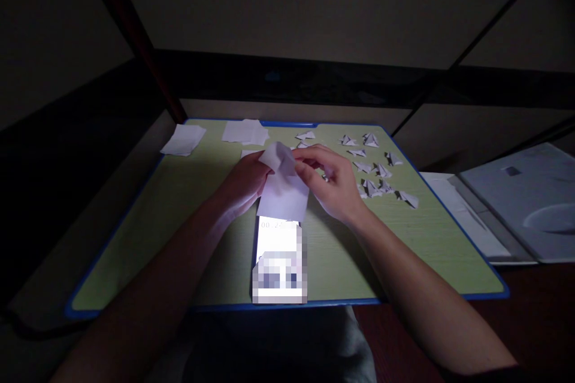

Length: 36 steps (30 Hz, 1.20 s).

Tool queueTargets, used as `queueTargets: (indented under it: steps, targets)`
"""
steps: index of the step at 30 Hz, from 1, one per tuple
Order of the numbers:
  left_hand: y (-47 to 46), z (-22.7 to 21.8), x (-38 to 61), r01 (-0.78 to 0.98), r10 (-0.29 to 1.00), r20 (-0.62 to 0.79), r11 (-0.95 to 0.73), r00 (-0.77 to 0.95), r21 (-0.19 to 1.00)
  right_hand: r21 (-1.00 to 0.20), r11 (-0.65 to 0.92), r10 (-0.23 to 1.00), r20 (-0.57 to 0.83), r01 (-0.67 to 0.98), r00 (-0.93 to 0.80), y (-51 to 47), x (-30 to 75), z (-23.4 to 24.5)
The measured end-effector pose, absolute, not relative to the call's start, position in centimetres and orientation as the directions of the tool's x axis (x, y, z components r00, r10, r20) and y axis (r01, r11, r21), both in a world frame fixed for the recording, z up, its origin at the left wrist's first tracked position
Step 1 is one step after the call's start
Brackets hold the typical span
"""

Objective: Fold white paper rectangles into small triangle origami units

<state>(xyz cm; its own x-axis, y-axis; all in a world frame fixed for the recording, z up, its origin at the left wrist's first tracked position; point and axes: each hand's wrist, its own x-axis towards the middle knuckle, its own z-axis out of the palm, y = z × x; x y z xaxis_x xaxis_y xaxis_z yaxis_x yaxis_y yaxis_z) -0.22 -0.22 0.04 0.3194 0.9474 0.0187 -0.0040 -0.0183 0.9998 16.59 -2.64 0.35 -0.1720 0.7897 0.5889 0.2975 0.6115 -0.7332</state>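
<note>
Both hands hold one white sheet of paper [284, 191] above the middle of a green board with a blue rim [135, 233]. My left hand [242, 182] grips the sheet's left edge from behind, fingers closed. My right hand [332, 182] pinches the folded upper corner of the sheet. The sheet's lower edge hangs over a lit phone [278, 260] lying on the board near me.
Several small folded paper pieces [375, 164] lie scattered on the board's far right. Flat white slips [245, 131] and another pile [183, 139] sit at the far left edge. An open booklet [516, 203] lies to the right. The room is dark.
</note>
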Motion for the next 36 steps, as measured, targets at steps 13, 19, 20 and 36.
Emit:
queueTargets:
  steps: [13, 19, 20, 36]
  targets:
    - [-0.8, 1.1, -0.1, -0.056, 0.958, -0.104, 0.123, 0.266, 0.991, -0.934, 0.358, 0.931, 0.358, -0.008, -0.066, -2.1, 15.8, -0.1]
    - [-0.7, 0.9, -0.2, 0.008, 0.956, 0.004, -0.007, 0.292, 1.000, -0.948, 0.313, 0.944, 0.317, -0.059, -0.092, -1.7, 16.1, -0.5]
    - [-0.7, 0.8, -0.2, 0.029, 0.956, 0.029, -0.039, 0.293, 0.999, -0.948, 0.309, 0.944, 0.316, -0.075, -0.097, -1.7, 16.1, -0.6]
    - [-0.3, 0.4, -0.6, -0.051, 0.920, 0.107, -0.095, 0.377, 0.994, -0.950, 0.301, 0.936, 0.311, -0.087, -0.164, -1.3, 16.8, -0.2]
